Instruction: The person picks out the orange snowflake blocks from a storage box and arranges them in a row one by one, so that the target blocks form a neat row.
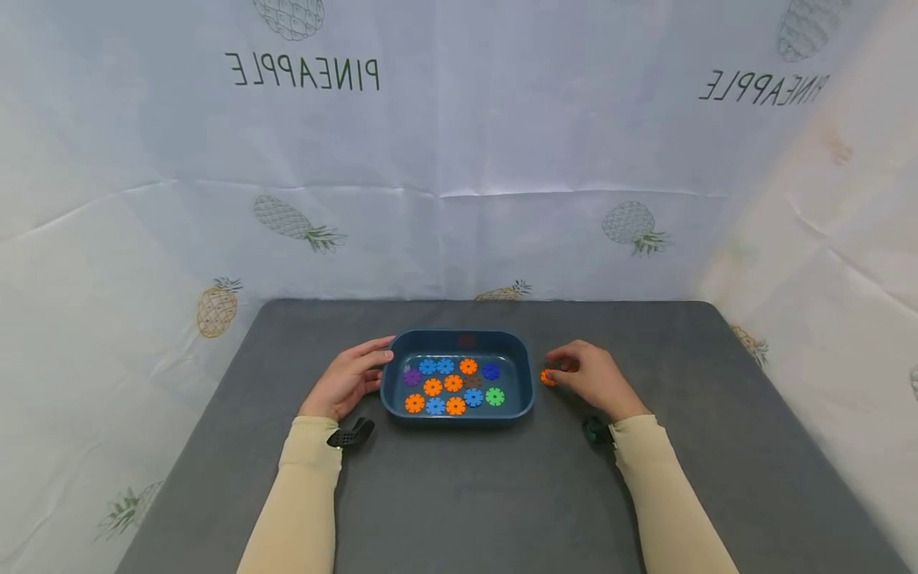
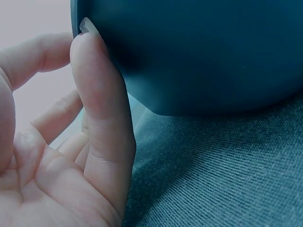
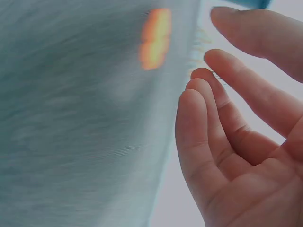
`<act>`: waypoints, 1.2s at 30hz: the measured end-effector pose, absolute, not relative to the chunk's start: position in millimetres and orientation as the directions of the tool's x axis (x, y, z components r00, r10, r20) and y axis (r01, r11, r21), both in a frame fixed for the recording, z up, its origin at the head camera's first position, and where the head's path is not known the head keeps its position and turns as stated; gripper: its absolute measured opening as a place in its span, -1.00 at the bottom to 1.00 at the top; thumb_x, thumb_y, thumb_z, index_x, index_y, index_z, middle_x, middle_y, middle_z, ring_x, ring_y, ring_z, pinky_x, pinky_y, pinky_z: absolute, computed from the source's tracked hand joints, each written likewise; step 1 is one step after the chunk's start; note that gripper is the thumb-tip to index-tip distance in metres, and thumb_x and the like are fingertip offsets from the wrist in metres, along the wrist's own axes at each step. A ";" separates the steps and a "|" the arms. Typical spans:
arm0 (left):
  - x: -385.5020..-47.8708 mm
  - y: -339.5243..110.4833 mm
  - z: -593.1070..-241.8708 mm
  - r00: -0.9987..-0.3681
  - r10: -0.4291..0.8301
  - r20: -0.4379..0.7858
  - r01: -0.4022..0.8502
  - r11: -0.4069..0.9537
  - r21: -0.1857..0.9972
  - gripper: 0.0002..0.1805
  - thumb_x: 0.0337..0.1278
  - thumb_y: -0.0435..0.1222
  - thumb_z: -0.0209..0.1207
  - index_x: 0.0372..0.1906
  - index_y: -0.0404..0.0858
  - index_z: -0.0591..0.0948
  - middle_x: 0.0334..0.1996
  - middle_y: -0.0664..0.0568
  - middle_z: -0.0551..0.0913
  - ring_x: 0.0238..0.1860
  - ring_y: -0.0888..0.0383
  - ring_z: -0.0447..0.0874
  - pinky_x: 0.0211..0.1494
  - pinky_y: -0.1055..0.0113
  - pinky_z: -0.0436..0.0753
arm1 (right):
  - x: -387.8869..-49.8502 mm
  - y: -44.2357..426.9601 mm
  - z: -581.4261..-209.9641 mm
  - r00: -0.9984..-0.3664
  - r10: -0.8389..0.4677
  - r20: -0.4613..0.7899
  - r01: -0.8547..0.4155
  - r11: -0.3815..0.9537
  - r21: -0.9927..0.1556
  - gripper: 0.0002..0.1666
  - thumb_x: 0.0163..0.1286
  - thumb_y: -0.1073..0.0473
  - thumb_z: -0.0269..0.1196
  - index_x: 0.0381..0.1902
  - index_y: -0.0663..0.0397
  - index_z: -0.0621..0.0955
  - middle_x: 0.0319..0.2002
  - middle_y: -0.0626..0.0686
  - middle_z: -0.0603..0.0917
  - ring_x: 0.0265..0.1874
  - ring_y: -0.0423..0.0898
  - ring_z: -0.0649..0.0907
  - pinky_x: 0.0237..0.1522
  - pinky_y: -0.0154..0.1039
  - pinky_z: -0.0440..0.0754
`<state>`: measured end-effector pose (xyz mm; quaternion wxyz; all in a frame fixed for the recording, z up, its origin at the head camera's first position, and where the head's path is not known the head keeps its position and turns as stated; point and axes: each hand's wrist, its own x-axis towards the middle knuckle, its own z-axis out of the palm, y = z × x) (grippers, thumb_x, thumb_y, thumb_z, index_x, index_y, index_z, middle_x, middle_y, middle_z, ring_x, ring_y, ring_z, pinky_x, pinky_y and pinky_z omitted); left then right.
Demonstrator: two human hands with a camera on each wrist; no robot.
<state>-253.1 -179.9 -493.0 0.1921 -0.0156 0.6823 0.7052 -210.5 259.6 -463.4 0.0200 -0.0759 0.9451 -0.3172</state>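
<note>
A dark blue tray (image 1: 518, 400) holds several flat notched discs: orange (image 1: 455, 406), light blue (image 1: 435, 406), green (image 1: 495, 396), purple (image 1: 412, 377), dark blue and brown. The left hand (image 1: 344, 384) grips the tray's left side; in the left wrist view this hand (image 2: 66, 175) has its thumb against the tray (image 2: 199, 56) near the rim. Right of the tray, the right hand (image 1: 601, 383) is over a loose orange disc (image 1: 547, 378) on the table. The right wrist view shows that hand (image 3: 255, 179) with fingers loosely bent and apart, away from the orange disc (image 3: 155, 39).
The grey table (image 1: 466, 494) extends on all sides of the tray. White cloth (image 1: 459, 143) with pineapple prints hangs behind and beside it. A black band (image 1: 351, 433) is at the left wrist, and a dark device (image 1: 596, 430) at the right.
</note>
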 end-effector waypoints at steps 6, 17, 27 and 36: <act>-251.9 -180.2 -492.6 -0.929 0.237 -0.285 -0.295 -0.007 0.955 -0.35 0.51 -0.07 0.33 0.59 -0.06 0.49 0.24 0.03 0.71 -0.13 0.12 0.73 -0.01 0.33 0.78 | -214.8 238.8 -431.5 -0.974 -0.222 0.054 -0.210 0.778 -0.592 -0.60 0.51 0.13 0.44 0.25 0.07 0.75 0.15 0.14 0.74 0.04 0.10 0.76 0.12 0.13 0.78; -250.9 -181.8 -494.0 -0.932 0.232 -0.277 -0.288 -0.014 0.957 -0.34 0.50 -0.08 0.35 0.59 -0.08 0.49 0.27 -0.06 0.68 -0.19 0.15 0.70 -0.07 0.36 0.77 | -250.8 172.3 -393.9 -0.877 -0.477 -0.061 -0.385 0.772 -0.506 -0.55 0.52 0.22 0.41 0.33 0.08 0.72 0.26 0.13 0.74 0.20 0.08 0.73 0.25 0.05 0.74; -251.5 -177.9 -493.9 -0.933 0.237 -0.271 -0.278 0.004 0.961 -0.33 0.51 -0.06 0.33 0.61 -0.03 0.48 0.43 -0.17 0.56 -0.17 0.14 0.66 -0.08 0.36 0.75 | -268.8 131.4 -399.8 -0.749 -0.626 -0.219 -0.531 0.764 -0.368 -0.58 0.51 0.34 0.38 0.28 0.04 0.76 0.24 0.08 0.77 0.19 0.07 0.73 0.26 -0.01 0.73; -250.2 -178.9 -493.5 -0.933 0.237 -0.270 -0.279 -0.002 0.960 -0.34 0.49 -0.03 0.35 0.59 -0.02 0.50 0.26 -0.09 0.64 -0.25 0.13 0.63 -0.10 0.36 0.75 | -274.0 113.8 -417.1 -0.715 -0.644 -0.274 -0.582 0.764 -0.276 -0.62 0.49 0.41 0.35 0.20 0.09 0.80 0.17 0.11 0.82 0.14 0.03 0.79 0.24 -0.03 0.76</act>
